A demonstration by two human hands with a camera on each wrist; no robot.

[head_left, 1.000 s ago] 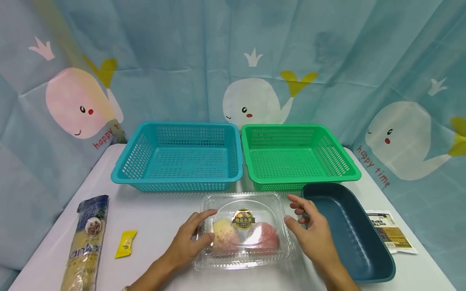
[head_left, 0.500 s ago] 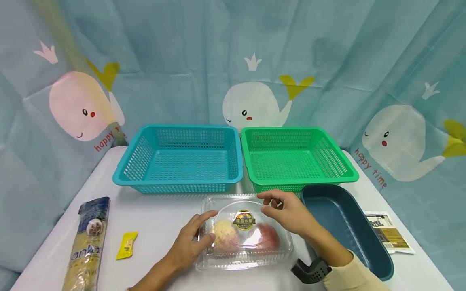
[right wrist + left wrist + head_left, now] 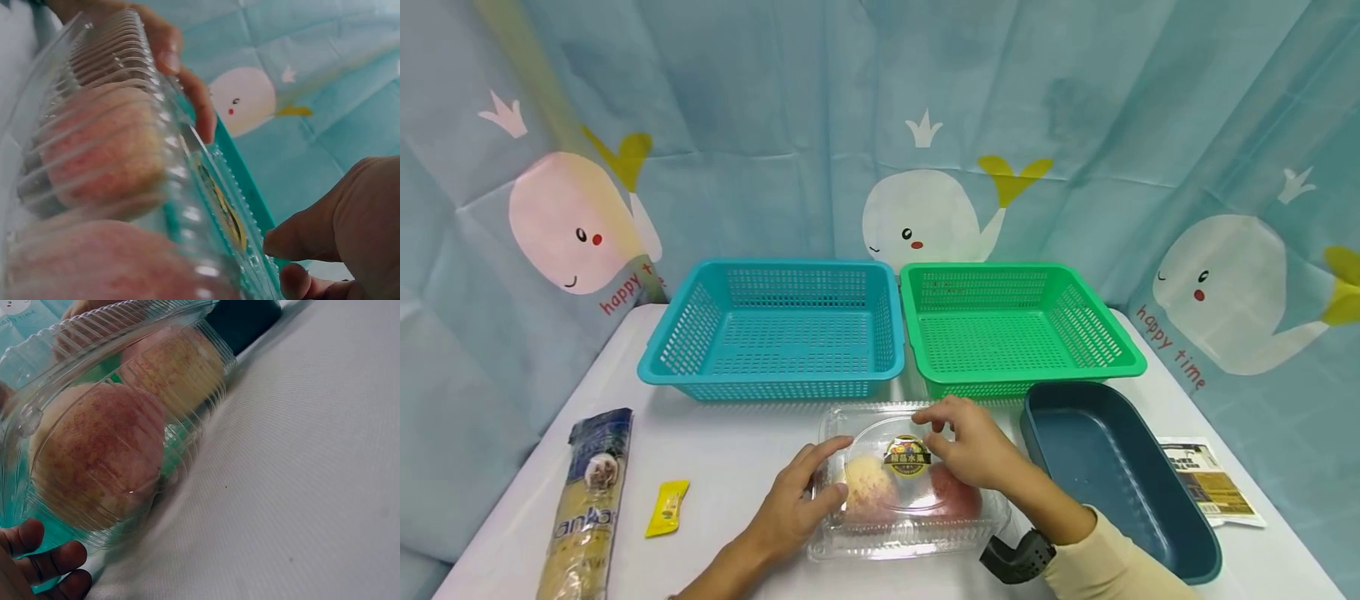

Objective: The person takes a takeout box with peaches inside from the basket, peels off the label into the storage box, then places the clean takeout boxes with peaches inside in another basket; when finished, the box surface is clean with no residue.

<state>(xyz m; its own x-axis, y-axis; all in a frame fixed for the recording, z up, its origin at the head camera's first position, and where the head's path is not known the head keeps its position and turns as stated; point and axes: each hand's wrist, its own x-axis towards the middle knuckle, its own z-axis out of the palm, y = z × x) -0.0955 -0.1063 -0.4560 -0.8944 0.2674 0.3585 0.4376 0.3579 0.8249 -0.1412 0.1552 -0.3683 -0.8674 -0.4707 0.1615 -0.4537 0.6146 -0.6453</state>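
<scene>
A clear plastic clamshell box (image 3: pixel 910 533) with two peaches, one pale yellow-pink peach (image 3: pixel 868 483) and one redder peach (image 3: pixel 955 496), sits lid-down on the table in front of me. A round fruit label (image 3: pixel 907 456) is on its lid. My left hand (image 3: pixel 797 500) rests along the box's left side, thumb and forefinger spread over the lid's edge. Over the right part of the lid is my right hand (image 3: pixel 973 442), its fingers loosely bent beside the label. In the right wrist view the right thumb (image 3: pixel 306 234) is close to the lid; whether it touches cannot be told.
Behind the box stand a blue basket (image 3: pixel 775 389) and a green basket (image 3: pixel 1030 371). A dark blue tub (image 3: pixel 1120 475) is at the right, with a flat packet (image 3: pixel 1213 483) beyond it. To the left lie a yellow sachet (image 3: pixel 667 508) and a noodle pack (image 3: pixel 587 508).
My right hand has moved left from beside the box to over its lid, near the label. The left hand stays at the box's left side.
</scene>
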